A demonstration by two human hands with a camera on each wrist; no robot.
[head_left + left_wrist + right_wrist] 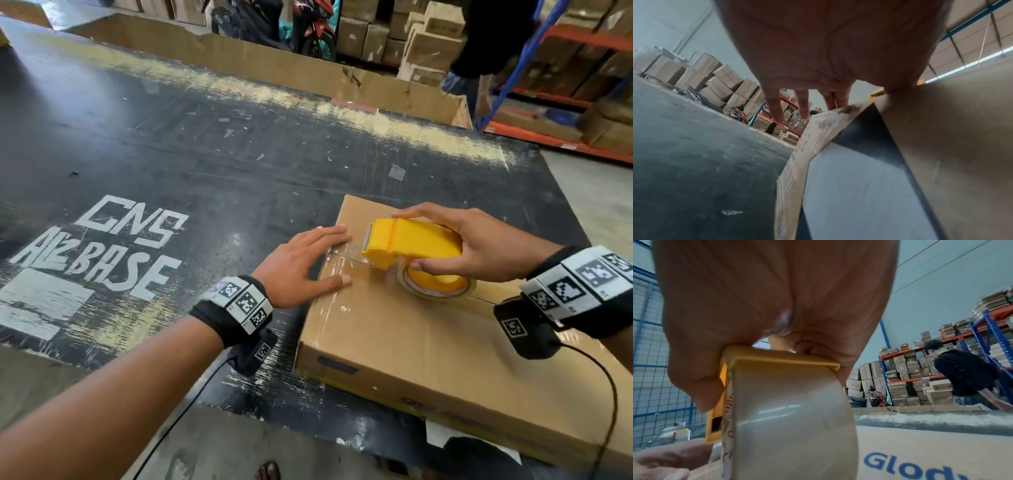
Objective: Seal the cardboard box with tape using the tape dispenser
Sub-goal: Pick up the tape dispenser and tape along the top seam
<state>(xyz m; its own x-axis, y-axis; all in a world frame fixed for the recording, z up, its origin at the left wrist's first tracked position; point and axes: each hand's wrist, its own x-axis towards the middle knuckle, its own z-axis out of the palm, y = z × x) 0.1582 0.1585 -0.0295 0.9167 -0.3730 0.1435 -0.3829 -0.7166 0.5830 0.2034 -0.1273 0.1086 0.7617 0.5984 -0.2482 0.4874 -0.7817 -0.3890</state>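
A flat brown cardboard box [411, 342] lies on the black table at the right. My right hand [476, 243] grips a yellow tape dispenser [411, 243] holding a roll of clear tape [435, 289], set on the box top near its left end. Clear tape [337, 267] lies across the box's left edge. My left hand [305, 260] rests flat on that taped edge, fingers straight. In the left wrist view the left hand's fingers [803, 107] reach over the box edge [838, 113]. The right wrist view shows the dispenser [777, 363] and tape roll [793, 418] close up.
The black table [171, 154] bears white painted lettering and tape scraps. A low cardboard wall [274, 65] runs along its far edge. Behind stand stacked cartons, shelving [565, 102], a motorbike and another person [966, 373]. A cable hangs from my right wrist.
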